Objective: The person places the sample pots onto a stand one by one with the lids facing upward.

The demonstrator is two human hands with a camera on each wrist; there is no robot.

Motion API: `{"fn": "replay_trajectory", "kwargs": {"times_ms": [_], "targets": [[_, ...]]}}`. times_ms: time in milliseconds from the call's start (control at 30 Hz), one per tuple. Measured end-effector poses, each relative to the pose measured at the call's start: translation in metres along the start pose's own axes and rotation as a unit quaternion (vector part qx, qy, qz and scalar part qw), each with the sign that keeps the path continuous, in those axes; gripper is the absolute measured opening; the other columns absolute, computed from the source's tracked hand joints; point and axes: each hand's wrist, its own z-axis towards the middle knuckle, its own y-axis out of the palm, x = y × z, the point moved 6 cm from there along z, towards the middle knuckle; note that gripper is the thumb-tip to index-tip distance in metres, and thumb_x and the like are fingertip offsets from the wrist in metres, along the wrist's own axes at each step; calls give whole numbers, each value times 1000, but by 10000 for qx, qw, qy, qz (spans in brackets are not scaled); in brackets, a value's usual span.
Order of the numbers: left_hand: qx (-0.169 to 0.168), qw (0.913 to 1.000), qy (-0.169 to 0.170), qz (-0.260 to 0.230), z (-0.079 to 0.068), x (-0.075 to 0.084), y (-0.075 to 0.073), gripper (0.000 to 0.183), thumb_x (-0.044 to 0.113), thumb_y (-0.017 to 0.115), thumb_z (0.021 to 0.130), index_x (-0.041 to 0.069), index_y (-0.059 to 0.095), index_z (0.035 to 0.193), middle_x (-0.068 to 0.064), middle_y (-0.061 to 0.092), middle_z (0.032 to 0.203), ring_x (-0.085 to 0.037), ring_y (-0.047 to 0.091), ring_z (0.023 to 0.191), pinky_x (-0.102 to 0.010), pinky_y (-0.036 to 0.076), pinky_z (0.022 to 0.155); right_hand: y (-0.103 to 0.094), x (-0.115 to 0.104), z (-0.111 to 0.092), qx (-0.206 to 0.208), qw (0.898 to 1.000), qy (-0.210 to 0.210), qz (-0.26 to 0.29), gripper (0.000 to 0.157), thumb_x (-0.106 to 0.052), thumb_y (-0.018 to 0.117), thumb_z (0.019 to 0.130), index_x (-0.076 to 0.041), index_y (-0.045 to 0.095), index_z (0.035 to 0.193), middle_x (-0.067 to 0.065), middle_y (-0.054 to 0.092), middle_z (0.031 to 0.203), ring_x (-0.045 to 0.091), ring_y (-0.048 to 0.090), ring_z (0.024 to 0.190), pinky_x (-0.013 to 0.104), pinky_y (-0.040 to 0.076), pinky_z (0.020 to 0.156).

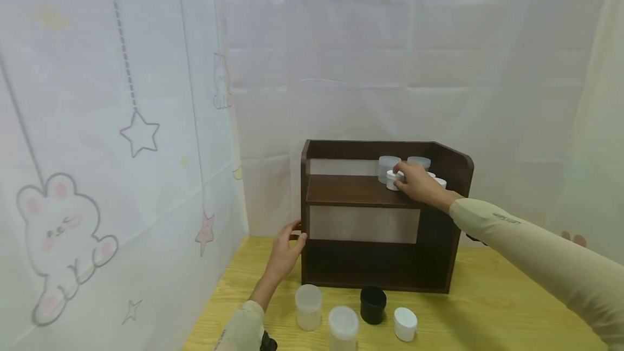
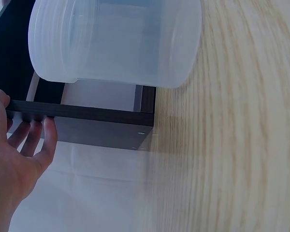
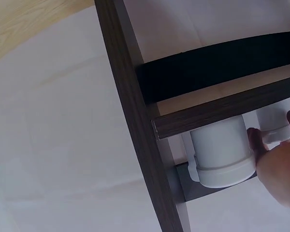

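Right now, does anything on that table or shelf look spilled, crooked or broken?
Nothing stands out. The brown shelf unit stands upright; in front, two cloudy jars, a black jar and a white jar sit upright on the table, no spill visible.

Four jars (image 1: 309, 307) on table (image 1: 512, 307) before shelf (image 1: 351, 191); others (image 1: 387, 168) inside.

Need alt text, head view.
Right hand pinches a small white jar on the upper shelf of a dark brown rack, near other jars; left hand holds the rack's left side. Two translucent jars, a black jar and another white jar stand in front on the wooden table.
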Motion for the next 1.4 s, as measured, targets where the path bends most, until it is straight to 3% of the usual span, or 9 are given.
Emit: {"fn": "replay_trajectory", "kwargs": {"times_ms": [200, 367, 633, 833, 1000, 1100, 1267, 1400], "targets": [[32, 10000, 24, -38, -1, 1, -4, 52, 36, 59, 105, 10, 49, 149, -8, 56, 137, -28, 61, 110, -33, 57, 81, -8, -11, -1, -86, 9999, 29, -82, 34, -3, 67, 94, 11, 60, 123, 30, 63, 116, 46, 62, 103, 60, 49, 85], [15, 10000, -7, 10, -4, 2, -7, 52, 35, 59, 105, 10, 48, 149, -9, 56, 137, -30, 60, 111, -34, 56, 82, -23, -32, -17, 239, 9994, -233, 122, 29, -3, 63, 95, 9, 62, 122, 26, 63, 115, 44, 63, 101, 56, 52, 80], [63, 9999, -107, 108, -6, 0, -20, 51, 34, 59, 105, 12, 48, 150, -6, 56, 137, -27, 60, 112, -38, 56, 85, -37, -77, -71, 924, 9908, -908, 400, 20, -1, 67, 94, -3, 67, 115, 12, 66, 113, 30, 65, 100, 49, 55, 80], [63, 9996, -201, 175, -9, 2, -29, 51, 31, 59, 106, 13, 47, 152, -7, 55, 138, -28, 59, 114, -36, 56, 84, -22, -94, -120, 953, 9892, -982, 523, 26, 0, 74, 89, -5, 68, 113, 2, 67, 109, 19, 65, 92, 35, 56, 76], [86, 9999, -61, 130, -9, 7, -34, 51, 27, 60, 106, 8, 47, 151, -12, 55, 137, -31, 59, 113, -38, 57, 83, 12, -96, -162, 556, 9929, -620, 849, 32, -7, 79, 89, -11, 68, 118, -3, 66, 114, 16, 64, 92, 33, 57, 75], [62, 9999, -51, 146, -9, 6, -34, 52, 30, 60, 106, 7, 47, 151, -12, 55, 137, -31, 60, 113, -39, 56, 85, 39, -97, -185, 40, 9927, -457, 1117, 33, -16, 80, 91, -14, 67, 122, -4, 65, 118, 17, 64, 97, 34, 57, 77], [-10, 9996, -180, 229, -13, 0, -34, 55, 39, 58, 105, 10, 47, 151, -10, 55, 138, -28, 59, 114, -40, 54, 89, 82, -99, -211, -1116, 9807, -148, 1601, 40, -33, 74, 96, -16, 61, 130, -1, 59, 127, 22, 61, 107, 43, 56, 83], [-3, 9994, -269, 213, -15, -3, -33, 55, 39, 58, 105, 11, 48, 151, -8, 55, 137, -26, 59, 114, -38, 55, 88, 103, -100, -221, -1645, 9689, 61, 1849, 45, -40, 72, 96, -15, 60, 132, 0, 58, 128, 19, 58, 105, 41, 56, 81]]}}
